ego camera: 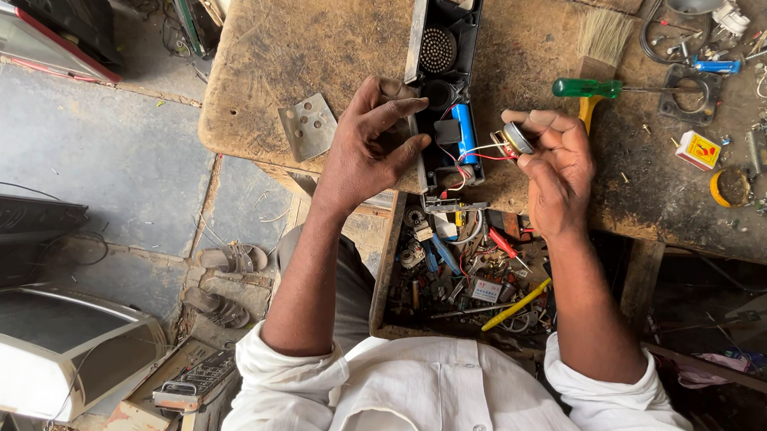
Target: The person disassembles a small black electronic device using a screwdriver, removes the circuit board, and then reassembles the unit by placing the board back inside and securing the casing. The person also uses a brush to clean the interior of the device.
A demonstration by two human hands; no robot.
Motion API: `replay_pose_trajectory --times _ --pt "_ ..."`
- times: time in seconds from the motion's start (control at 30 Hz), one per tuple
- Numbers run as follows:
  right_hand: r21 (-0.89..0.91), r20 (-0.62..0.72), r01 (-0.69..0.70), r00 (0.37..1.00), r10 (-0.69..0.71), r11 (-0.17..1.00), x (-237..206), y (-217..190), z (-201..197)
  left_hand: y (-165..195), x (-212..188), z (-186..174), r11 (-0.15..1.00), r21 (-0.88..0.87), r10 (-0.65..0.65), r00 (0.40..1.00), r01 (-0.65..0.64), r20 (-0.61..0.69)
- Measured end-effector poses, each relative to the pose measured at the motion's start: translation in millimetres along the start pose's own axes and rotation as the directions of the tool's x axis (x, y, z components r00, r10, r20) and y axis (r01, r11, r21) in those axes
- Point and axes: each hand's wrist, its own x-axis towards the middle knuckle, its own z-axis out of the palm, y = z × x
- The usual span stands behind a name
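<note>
1. Fingers of the right hand point(560, 163) pinch a small round metal part point(518, 138) between thumb and fingertips; the grip is closed on it, just right of the open black device casing point(445, 86).
2. Red and white wires point(483, 152) run from that round part leftward into the casing, so part and casing are joined though apart.
3. Left hand point(368, 144) rests against the casing's left edge, fingers curled and partly spread, the fingertips touching its lower half; whether it truly grips the shell I cannot tell.
4. Inside the casing, a blue cylindrical battery point(463, 132) stands lengthwise in the lower half, and a round speaker grille point(437, 50) sits in the upper half.
5. The casing lies on a worn wooden workbench point(309, 40), near the front edge.
6. Left of the casing, just beyond the left hand, lies a bent grey metal plate point(309, 126) with holes.
7. Right of the casing, beyond the right hand, a screwdriver with a green handle point(586, 88) lies across the bench, and a bristle brush point(603, 42) with a yellow handle lies above it.
8. Farther right of the casing sit a small yellow and red box point(697, 150) and a round yellow lid point(730, 187).
9. Below the casing, an open drawer point(453, 272) holds mixed tools, wires and a yellow pen-like stick point(516, 304).
10. Far left of the casing, on the floor, lies a pair of sandals point(224, 280).
</note>
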Motion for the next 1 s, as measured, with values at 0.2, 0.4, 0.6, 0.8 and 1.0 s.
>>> replay_pose_trajectory --times 0.2,0.4,0.6,0.8,1.0 --pt "-0.026 -0.023 0.004 1.000 -0.005 1.000 -0.8 -0.2 -1.4 2.0 2.2 -0.3 1.000 -0.015 0.020 1.000 -0.020 0.013" --pt "-0.010 -0.016 0.027 1.000 -0.027 1.000 -0.8 0.0 -2.7 -0.8 2.9 0.4 0.999 -0.022 0.030 0.999 -0.029 0.016" --pt "-0.113 -0.018 0.095 0.995 -0.098 0.989 -2.1 0.2 -4.4 0.9 3.7 0.5 0.999 -0.036 0.033 0.999 -0.032 0.016" --pt "-0.286 -0.032 0.143 0.987 -0.159 0.947 -4.6 -3.2 9.2 7.3 4.9 -0.5 0.998 -0.060 -0.019 1.000 0.019 0.015" --pt "-0.578 0.055 0.229 0.969 -0.242 0.783 -4.6 -8.4 26.6 9.9 4.5 -1.8 0.995 -0.068 -0.070 0.997 0.071 0.009"
